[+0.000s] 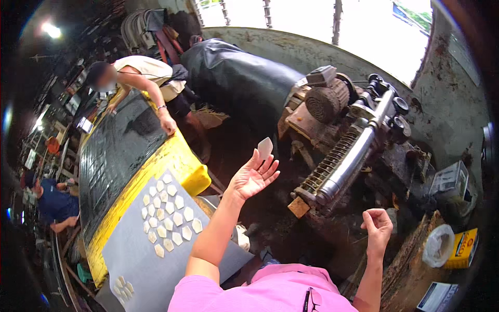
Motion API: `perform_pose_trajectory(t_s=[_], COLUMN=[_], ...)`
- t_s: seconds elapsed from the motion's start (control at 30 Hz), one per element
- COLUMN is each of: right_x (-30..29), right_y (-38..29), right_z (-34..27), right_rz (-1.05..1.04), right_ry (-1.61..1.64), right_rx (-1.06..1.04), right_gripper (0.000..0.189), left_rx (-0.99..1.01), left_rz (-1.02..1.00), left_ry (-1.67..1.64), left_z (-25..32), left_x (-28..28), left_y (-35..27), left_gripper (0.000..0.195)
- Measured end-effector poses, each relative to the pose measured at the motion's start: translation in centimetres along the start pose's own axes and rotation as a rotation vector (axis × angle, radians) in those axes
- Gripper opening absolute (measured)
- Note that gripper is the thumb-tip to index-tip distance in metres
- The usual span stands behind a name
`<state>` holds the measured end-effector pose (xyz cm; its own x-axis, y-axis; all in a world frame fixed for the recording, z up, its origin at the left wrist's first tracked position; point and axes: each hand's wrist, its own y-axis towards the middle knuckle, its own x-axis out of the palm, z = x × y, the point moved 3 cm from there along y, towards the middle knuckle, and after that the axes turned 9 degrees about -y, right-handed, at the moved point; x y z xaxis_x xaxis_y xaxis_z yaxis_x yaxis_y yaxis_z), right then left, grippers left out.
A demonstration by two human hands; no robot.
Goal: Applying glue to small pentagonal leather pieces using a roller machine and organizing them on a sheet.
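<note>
Raised in front of me, my left hand (253, 177) is palm up and pinches a pale, flat, pointed piece (265, 148) at the fingertips. My right hand (377, 226) is raised at the right with its fingers curled; whether something small sits between thumb and finger cannot be made out. Left of my left arm, a grey sheet (132, 249) lies on the table's near end. Several similar cream, angular pieces (168, 224) are spread over it in loose rows. A tight cluster of smaller-looking pieces (123, 289) rests near its lower corner.
A person (144, 78) leans over the black-topped, yellow-edged table (117, 156); another person (56, 199) is farther left. Before me stands a machine with a motor (327, 101) and a metal roller (347, 171). A plastic-lined container (438, 245) and a yellow box (462, 249) stand at right.
</note>
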<state>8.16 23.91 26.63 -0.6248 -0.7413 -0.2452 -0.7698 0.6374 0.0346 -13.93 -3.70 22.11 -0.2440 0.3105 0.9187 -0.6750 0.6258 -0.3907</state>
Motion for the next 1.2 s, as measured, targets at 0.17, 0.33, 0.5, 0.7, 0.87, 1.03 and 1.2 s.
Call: perform_pose_trajectory(t_s=[0.17, 0.33, 0.5, 0.7, 0.87, 1.03, 1.2], right_x=[2.4, 5.6, 6.5, 5.2, 4.1, 3.2, 2.3], right_y=[-0.3, -1.2, -0.6, -0.6, -0.7, -0.8, -0.5], right_z=[-3.6, -8.0, -7.5, -6.6, -5.8, -5.3, -3.1], right_rz=[-0.102, -0.316, -0.365, -0.387, -0.350, -0.330, -0.285], right_ry=[0.050, 0.158, 0.264, 0.274, 0.307, 0.299, 0.467], right_rx=[-0.170, -0.288, -0.149, -0.057, -0.035, -0.002, 0.077], right_gripper=[0.006, 0.006, 0.006, 0.010, 0.011, 0.007, 0.009], left_rx=[0.174, 0.962, 1.299, 1.283, 1.233, 1.203, 1.209], left_rz=[-0.067, -0.341, -0.529, -0.701, -0.794, -0.877, -0.863], left_ry=[0.168, 1.325, 1.790, 1.826, 1.824, 1.813, 1.848], left_z=[-0.6, -3.6, -6.8, -8.8, -10.3, -11.3, -11.2], left_x=[1.1, 6.4, 10.1, 10.7, 11.1, 11.4, 11.8], left_y=[-3.6, -8.2, -10.0, -9.1, -8.1, -7.2, -6.9], left_gripper=[0.034, 0.046, 0.045, 0.042, 0.044, 0.047, 0.051])
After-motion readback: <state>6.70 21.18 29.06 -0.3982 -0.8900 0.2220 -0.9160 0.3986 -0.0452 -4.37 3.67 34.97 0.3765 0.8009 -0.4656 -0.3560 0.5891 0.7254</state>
